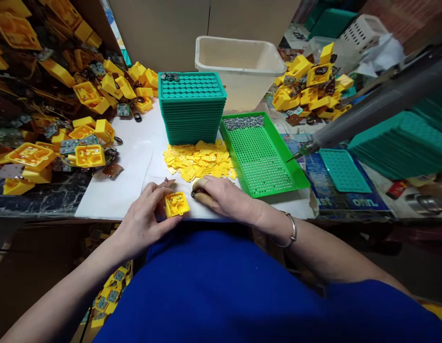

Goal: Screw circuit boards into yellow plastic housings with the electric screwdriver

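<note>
My left hand (145, 214) is closed on a small open yellow plastic housing (177, 205), its hollow side with round recesses facing up. A brown board-like piece (168, 183) sticks out beside the left fingers; how it is attached is hidden. Just to the right, my right hand (221, 196) pinches a small dark round part (193, 193), mostly covered by the fingers. The two hands are a short gap apart at the table's front edge. Right beyond them lies a pile of flat yellow plastic pieces (199, 162).
Stacked teal trays (192, 114) stand behind the pile, dark round parts on top. A green perforated tray (263, 157) holds small metal screws. An electric screwdriver (331, 131) reaches in from the right. Yellow housings with wires heap up left (88, 155) and right (306, 90). Behind stands a whitish bin (238, 71).
</note>
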Motion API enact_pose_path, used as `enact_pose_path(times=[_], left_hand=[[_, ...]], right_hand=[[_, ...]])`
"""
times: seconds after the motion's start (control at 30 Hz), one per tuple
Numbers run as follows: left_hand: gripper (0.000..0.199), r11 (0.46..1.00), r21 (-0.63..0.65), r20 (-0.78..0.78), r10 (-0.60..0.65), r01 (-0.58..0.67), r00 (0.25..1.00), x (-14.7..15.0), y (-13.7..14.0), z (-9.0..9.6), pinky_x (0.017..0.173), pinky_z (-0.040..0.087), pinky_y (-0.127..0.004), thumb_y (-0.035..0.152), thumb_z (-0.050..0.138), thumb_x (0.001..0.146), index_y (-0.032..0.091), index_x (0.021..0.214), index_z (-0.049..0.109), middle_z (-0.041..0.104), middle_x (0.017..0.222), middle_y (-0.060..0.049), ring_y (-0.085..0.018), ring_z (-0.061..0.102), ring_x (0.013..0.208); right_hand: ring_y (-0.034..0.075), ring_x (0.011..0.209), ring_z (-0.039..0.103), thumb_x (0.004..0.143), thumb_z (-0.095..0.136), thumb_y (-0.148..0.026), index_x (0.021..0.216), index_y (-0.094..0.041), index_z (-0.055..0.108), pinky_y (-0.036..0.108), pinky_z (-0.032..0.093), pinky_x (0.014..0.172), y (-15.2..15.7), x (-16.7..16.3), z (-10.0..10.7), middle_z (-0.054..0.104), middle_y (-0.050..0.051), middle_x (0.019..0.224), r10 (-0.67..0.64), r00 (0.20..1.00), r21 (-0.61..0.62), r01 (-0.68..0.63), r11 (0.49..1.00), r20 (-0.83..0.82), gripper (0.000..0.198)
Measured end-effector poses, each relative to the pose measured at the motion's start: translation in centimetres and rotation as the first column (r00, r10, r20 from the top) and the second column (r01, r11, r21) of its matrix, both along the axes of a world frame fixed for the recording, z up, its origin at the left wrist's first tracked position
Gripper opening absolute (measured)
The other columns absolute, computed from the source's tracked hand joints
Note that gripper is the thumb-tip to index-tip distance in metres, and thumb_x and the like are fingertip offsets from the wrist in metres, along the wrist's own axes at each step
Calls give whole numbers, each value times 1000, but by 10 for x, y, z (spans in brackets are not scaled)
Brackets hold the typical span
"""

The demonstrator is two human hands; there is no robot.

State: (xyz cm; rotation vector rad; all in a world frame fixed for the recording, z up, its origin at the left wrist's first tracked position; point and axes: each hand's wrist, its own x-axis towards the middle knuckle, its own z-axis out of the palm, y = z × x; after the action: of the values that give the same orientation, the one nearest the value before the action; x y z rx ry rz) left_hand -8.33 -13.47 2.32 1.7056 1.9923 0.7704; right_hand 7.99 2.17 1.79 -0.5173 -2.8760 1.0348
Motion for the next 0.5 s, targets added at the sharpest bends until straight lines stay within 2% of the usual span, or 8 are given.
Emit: enact_pose_path(times=[0.03,0.1,0.17,0.2,0.27,0.37,0.43,0.5], left_hand=[[36,1000,0,11,7,-7,1000,2,1,0,70,52,-35,43,64,84,20,110,56,52,95,-5,-19,58,79],[35,1000,-2,50,18,-18,999,6,4,0,67,53,-34,43,64,84,20,109,56,51,93,-4,-18,57,75],[35,1000,9,130,17,-18,991,10,8,1,64,53,-32,40,64,84,20,111,56,52,96,-5,-16,57,74],[35,1000,13,183,18,-21,983,12,9,2,63,54,-31,39,64,84,20,112,55,53,99,-5,-16,58,76],[36,1000,5,291,23,-25,956,16,12,3,62,54,-29,36,66,84,21,113,53,56,103,-5,-15,60,77],[37,998,-61,457,37,-10,889,21,15,6,66,55,-28,31,66,83,22,115,49,62,101,-4,-14,63,76],[38,995,-101,609,60,3,791,24,17,8,71,56,-30,29,66,83,23,115,47,64,100,-3,-16,65,81],[41,991,-130,747,94,7,658,26,19,10,75,56,-30,28,68,81,23,116,48,65,100,-4,-17,66,87]], right_hand=[[13,77,58,92,56,-20,99,-12,64,26,44,71,1,1,-1,68,6,90,-50,997,-136,41,990,-62,14],[9,68,56,92,56,-23,100,-14,64,23,44,66,3,3,-1,67,2,83,-116,983,-378,56,924,-139,15],[9,66,55,92,56,-25,100,-15,63,23,46,64,3,5,0,66,0,82,-91,976,-451,-8,892,-198,15],[9,68,56,92,57,-25,100,-15,62,23,46,66,4,6,1,66,1,84,-45,969,-413,-60,909,-241,14],[11,77,58,92,57,-24,99,-14,62,24,47,73,5,8,3,67,3,90,81,946,-245,-163,956,-313,12],[14,84,58,95,52,-24,99,-13,62,26,47,76,8,9,8,66,8,95,253,920,11,-262,965,-298,15],[15,82,57,96,51,-26,98,-12,62,27,46,74,8,10,13,66,9,94,290,929,105,-272,956,-232,18],[15,80,56,95,54,-25,96,-11,62,27,45,73,6,10,19,65,8,90,261,950,157,-235,959,-170,16]])
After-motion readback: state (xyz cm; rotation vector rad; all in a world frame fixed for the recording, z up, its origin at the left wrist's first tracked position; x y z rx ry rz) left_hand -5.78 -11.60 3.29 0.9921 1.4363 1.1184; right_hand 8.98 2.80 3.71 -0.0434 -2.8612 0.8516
